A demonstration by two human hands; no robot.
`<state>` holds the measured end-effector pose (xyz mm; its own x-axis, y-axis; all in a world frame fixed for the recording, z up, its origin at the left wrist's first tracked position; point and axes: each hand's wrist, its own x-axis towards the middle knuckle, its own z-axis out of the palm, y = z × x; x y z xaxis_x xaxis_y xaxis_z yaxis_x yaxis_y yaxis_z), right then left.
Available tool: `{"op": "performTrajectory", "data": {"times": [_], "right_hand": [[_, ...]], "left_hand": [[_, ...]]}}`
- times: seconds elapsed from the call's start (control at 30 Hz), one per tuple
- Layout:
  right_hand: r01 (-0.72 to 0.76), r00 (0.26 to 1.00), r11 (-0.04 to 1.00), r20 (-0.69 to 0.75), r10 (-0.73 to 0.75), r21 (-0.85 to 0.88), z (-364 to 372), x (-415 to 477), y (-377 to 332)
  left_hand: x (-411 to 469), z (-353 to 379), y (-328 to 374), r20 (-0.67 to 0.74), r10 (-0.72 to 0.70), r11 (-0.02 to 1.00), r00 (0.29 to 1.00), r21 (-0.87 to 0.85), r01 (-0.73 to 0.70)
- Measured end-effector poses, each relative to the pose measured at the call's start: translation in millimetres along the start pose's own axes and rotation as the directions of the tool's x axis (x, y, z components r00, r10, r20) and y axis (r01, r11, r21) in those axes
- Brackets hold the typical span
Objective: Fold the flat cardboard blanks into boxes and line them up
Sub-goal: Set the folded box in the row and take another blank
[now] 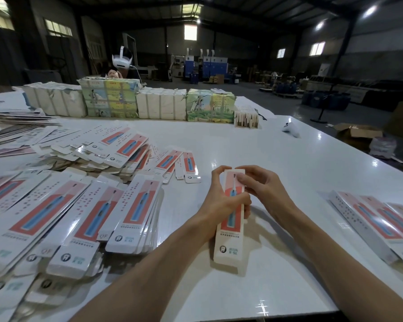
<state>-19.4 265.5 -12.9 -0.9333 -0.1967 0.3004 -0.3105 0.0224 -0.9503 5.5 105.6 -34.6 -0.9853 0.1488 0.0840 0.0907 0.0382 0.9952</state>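
A long narrow box [228, 238] with a blue toothbrush on a red and pink panel stands on its near end on the white table [289, 163], tilted away from me. My left hand [221, 196] grips its left side, thumb across the front. My right hand [258, 184] pinches the top end, fingers curled over the far flap. Stacks of flat blanks [79, 214] with the same print lie to the left, with a looser heap [116, 147] behind them. Folded boxes [379, 224] lie side by side at the right edge.
Wrapped bundles of printed packs [149, 103] form a row across the far side of the table. A person wearing a white headset [122, 59] sits behind them. A white controller [291, 130] lies far right. Cardboard boxes [356, 133] stand on the floor beyond the table's right edge.
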Motion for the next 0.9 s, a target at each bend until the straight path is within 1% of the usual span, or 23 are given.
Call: {"op": "performTrajectory", "data": {"times": [0.13,0.23,0.3,0.37,0.43,0.5,0.57,0.63,0.67,0.7,0.73,0.77,0.8,0.83,0.9], "right_hand": [[0.053,0.998,0.995,-0.023,-0.056,-0.083,-1.7,-0.3,-0.6],[0.049,0.998,0.994,-0.027,-0.052,-0.099,-1.5,-2.1,-0.5],[0.062,0.997,0.987,-0.025,-0.067,-0.148,1.6,-3.3,0.4],[0.106,0.992,0.955,-0.031,-0.119,-0.276,6.8,-3.7,0.8],[0.157,0.98,0.87,-0.033,-0.195,-0.468,9.4,-4.2,1.4],[0.198,0.967,0.744,0.004,-0.254,-0.639,9.5,-7.7,-1.8],[0.198,0.969,0.634,0.054,-0.239,-0.747,10.5,-14.1,-9.5],[0.191,0.976,0.506,0.107,-0.191,-0.841,13.8,-19.8,-16.7],[0.185,0.98,0.454,0.13,-0.151,-0.871,16.8,-21.6,-18.5],[0.171,0.985,0.44,0.141,-0.102,-0.881,19.7,-23.5,-19.1],[0.144,0.99,0.474,0.133,-0.057,-0.869,21.9,-25.4,-19.7],[0.111,0.993,0.529,0.111,-0.033,-0.841,22.7,-27.6,-19.4],[0.091,0.996,0.567,0.085,-0.037,-0.819,21.4,-30.1,-18.5],[0.085,0.996,0.576,0.057,-0.067,-0.813,18.0,-32.4,-17.7],[0.072,0.991,0.569,-0.005,-0.132,-0.819,4.4,-36.9,-16.7]], "left_hand": [[0.2,-1.6,-2.0,0.033,0.008,1.0,0.999,-0.031,-0.007],[2.3,-0.4,-3.7,0.013,-0.025,0.999,1.0,-0.029,0.025],[4.4,0.8,-4.3,0.012,-0.084,0.99,0.996,-0.112,0.084],[5.7,0.7,-1.8,0.018,-0.136,0.957,0.991,-0.258,0.136],[6.5,1.1,1.6,0.001,-0.13,0.93,0.992,-0.346,0.122],[6.8,3.5,4.8,-0.021,-0.13,0.885,0.991,-0.452,0.107],[6.3,6.4,8.4,-0.01,-0.155,0.824,0.988,-0.553,0.124],[4.8,6.3,13.4,0.015,-0.164,0.796,0.986,-0.588,0.142],[3.8,5.7,16.2,0.024,-0.167,0.794,0.986,-0.589,0.148],[2.3,4.8,18.9,0.037,-0.166,0.795,0.985,-0.586,0.156],[0.6,4.1,20.5,0.054,-0.16,0.799,0.986,-0.579,0.162],[-2.1,4.5,21.6,0.07,-0.147,0.812,0.987,-0.561,0.161],[-3.8,5.0,21.0,0.074,-0.126,0.843,0.989,-0.518,0.146],[-6.0,6.0,19.3,0.068,-0.091,0.892,0.994,-0.439,0.112],[-10.2,8.2,13.6,0.057,0.027,0.985,0.998,-0.172,-0.016]]}}
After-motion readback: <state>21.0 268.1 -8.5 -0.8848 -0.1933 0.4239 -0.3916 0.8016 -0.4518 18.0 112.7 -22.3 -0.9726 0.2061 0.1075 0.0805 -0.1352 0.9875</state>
